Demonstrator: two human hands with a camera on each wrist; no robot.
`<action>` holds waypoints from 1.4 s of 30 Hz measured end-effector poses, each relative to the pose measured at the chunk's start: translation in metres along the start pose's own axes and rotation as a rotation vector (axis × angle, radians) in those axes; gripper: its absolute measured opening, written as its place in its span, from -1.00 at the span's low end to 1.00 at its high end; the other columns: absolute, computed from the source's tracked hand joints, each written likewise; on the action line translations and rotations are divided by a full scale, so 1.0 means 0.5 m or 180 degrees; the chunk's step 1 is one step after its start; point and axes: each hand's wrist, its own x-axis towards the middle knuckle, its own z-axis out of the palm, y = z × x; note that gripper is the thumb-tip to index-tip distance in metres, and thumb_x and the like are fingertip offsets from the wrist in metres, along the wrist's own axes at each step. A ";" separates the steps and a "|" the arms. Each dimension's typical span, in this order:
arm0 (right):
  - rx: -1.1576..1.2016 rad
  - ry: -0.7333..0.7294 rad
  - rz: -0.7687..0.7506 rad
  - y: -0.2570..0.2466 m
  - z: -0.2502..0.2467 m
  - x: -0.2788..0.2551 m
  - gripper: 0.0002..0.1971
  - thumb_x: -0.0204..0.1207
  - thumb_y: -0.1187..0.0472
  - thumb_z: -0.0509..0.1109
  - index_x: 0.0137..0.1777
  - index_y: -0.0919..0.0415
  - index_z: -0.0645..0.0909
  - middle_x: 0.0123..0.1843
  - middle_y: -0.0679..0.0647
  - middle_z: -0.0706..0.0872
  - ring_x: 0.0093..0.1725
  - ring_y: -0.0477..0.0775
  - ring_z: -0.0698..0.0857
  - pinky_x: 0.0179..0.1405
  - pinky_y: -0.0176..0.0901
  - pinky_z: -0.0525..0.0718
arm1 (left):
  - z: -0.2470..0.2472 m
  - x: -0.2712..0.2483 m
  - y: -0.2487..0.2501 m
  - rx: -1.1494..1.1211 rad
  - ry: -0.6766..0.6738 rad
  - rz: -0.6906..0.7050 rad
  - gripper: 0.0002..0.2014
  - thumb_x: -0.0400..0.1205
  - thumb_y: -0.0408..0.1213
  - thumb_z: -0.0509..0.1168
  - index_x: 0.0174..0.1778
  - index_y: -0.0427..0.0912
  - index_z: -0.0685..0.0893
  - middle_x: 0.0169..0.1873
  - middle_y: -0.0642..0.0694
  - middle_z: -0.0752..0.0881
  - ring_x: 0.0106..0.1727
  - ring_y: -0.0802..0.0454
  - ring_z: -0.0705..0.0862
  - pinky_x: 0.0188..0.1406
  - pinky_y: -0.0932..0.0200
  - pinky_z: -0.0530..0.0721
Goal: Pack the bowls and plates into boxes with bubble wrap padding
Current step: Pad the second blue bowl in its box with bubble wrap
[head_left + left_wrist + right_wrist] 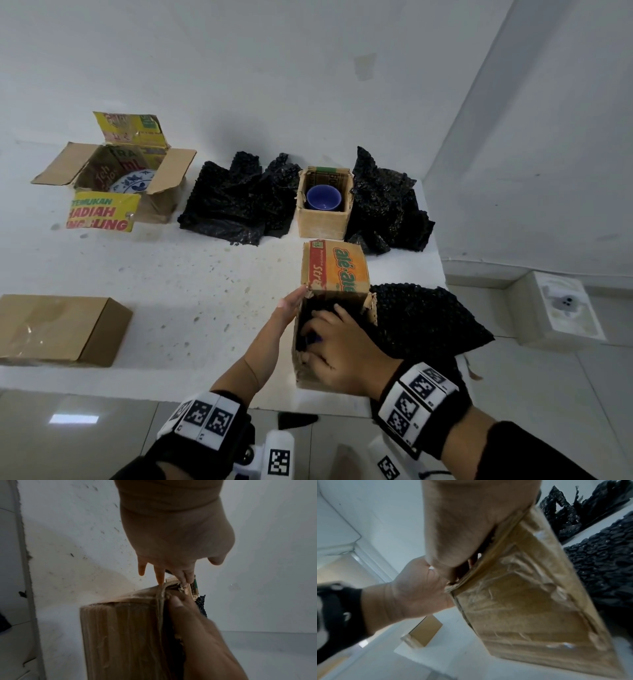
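Near box (334,270), the one with the orange printed flap, is held between both hands at the front edge of the white table (205,274). Left hand (286,310) is laid flat against the box's left outer wall, fingers straight and extended toward the flap's corner; nothing is gripped by it. Right hand (337,353) is reached into the box opening, fingers curled down inside over black bubble wrap; a small patch of blue (314,339) is seen under the fingertips, likely a bowl, but it can't be made out. Whether anything is actually clutched by the right hand cannot be told.

Just right of the right hand, a flat sheet of black bubble wrap (424,318) is laid against the box. Beyond the hands, a smaller open box (323,222) is seen with a blue bowl (323,198) inside, flanked by crumpled black bubble wrap on its left (236,202) and right (387,202). Far ahead-left of the left hand, an open box with yellow flaps (102,212) is seen with a blue-and-white plate (133,181) in it. A closed plain box (58,329) is placed well left of the left hand.
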 end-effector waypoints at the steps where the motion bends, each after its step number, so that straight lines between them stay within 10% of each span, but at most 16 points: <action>1: -0.0062 -0.0175 0.0057 -0.007 0.000 -0.006 -0.40 0.57 -0.14 -0.11 0.09 0.07 0.76 0.39 0.01 0.49 0.55 0.14 0.21 0.58 0.25 -0.08 | 0.003 -0.014 0.005 0.0071 -0.0199 0.0056 -0.51 0.69 0.18 -0.15 0.45 0.13 0.42 0.32 0.33 0.52 0.43 0.38 0.39 0.10 0.67 0.40; 7: -0.0209 -0.0815 0.0544 -0.031 -0.020 0.015 -0.39 0.67 -0.12 -0.15 0.34 0.16 0.62 0.58 0.06 0.28 0.63 0.13 0.01 0.58 0.25 -0.26 | 0.008 -0.026 -0.003 -0.0007 -0.0276 0.0207 -0.47 0.64 0.19 -0.18 0.51 0.18 0.33 0.38 0.38 0.40 0.44 0.41 0.32 0.15 0.65 0.35; 11: -0.0071 -0.0177 0.0931 -0.064 -0.018 -0.016 -0.23 0.42 -0.25 -0.30 0.22 0.04 0.66 0.43 0.09 0.44 0.53 0.20 0.23 0.53 0.41 -0.09 | 0.004 -0.030 -0.005 0.0164 -0.0384 0.0239 -0.42 0.60 0.18 -0.18 0.54 0.16 0.29 0.46 0.25 0.40 0.44 0.46 0.34 0.21 0.62 0.36; 16: 0.1056 0.0070 0.2043 -0.077 -0.024 -0.045 -0.33 0.62 -0.20 0.06 0.64 0.06 0.01 0.66 0.20 0.00 0.65 0.26 -0.06 0.61 0.09 0.05 | -0.001 -0.027 -0.012 0.0219 -0.0448 0.0375 -0.42 0.62 0.12 -0.17 0.57 0.08 0.25 0.50 0.20 0.37 0.48 0.39 0.33 0.30 0.63 0.33; 24: 0.2453 0.0255 0.3289 -0.021 -0.023 0.045 -0.27 0.60 -0.22 0.10 0.64 0.09 -0.08 0.57 0.25 0.28 0.48 0.29 0.39 0.39 0.07 0.39 | -0.014 -0.020 -0.018 0.0295 -0.0620 0.0350 -0.41 0.60 0.17 -0.15 0.58 0.16 0.20 0.54 0.29 0.28 0.54 0.42 0.20 0.41 0.54 0.20; 28: 0.2182 -0.0011 0.3245 -0.021 -0.028 0.048 -0.29 0.60 -0.21 0.11 0.60 0.21 0.06 0.55 0.29 0.28 0.49 0.31 0.36 0.42 0.06 0.40 | -0.019 -0.019 -0.024 0.0365 -0.0684 0.0354 -0.42 0.60 0.20 -0.14 0.59 0.21 0.18 0.55 0.32 0.25 0.56 0.39 0.18 0.51 0.37 0.15; 35: 0.0529 -0.0161 0.2659 -0.124 -0.001 0.005 -0.19 0.65 -0.17 0.02 0.64 0.28 -0.31 0.67 0.34 -0.22 0.65 0.28 -0.20 0.62 0.08 -0.13 | -0.028 -0.011 -0.029 0.0441 -0.0761 0.0387 -0.46 0.62 0.16 -0.12 0.57 0.26 0.19 0.53 0.38 0.26 0.51 0.51 0.18 0.44 0.49 0.19; 42: 0.1501 -0.0288 0.3375 -0.045 -0.010 0.050 -0.10 0.53 -0.40 -0.02 0.65 0.06 -0.36 0.62 0.31 0.12 0.53 0.33 0.30 0.43 0.11 0.37 | -0.036 -0.010 -0.028 0.0472 -0.0866 0.0422 -0.45 0.63 0.14 -0.11 0.58 0.21 0.18 0.55 0.36 0.23 0.53 0.50 0.15 0.48 0.51 0.14</action>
